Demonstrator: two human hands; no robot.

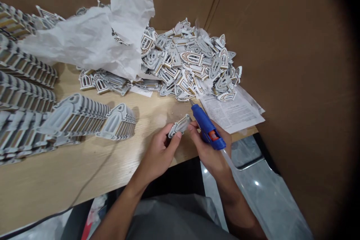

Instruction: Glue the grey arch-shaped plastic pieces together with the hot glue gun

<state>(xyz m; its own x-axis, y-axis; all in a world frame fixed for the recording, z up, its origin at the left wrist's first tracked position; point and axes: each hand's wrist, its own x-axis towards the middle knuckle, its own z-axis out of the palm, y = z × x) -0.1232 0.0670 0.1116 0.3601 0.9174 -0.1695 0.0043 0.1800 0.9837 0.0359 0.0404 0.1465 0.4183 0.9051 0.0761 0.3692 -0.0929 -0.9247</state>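
My left hand [160, 150] is closed around the lower end of a small grey-white arched window piece [180, 126], just above the table's front edge. A blue hot glue gun [206, 125] with a clear glue stick [232, 165] trailing from its back is in my right hand [215, 153]. Its nozzle points away, toward a heap of similar pieces. The thumb and finger of that hand also reach the right end of the window piece. How the remaining fingers wrap the gun's handle is mostly hidden.
Loose arched window pieces [185, 56] are heaped at the back, partly under crumpled white paper [92, 41]. Printed sheets [227, 110] lie right of them. Stacked window pieces [75, 114] stand in rows at left on the wooden table [112, 168]. Brown board walls [281, 45] rise behind and right.
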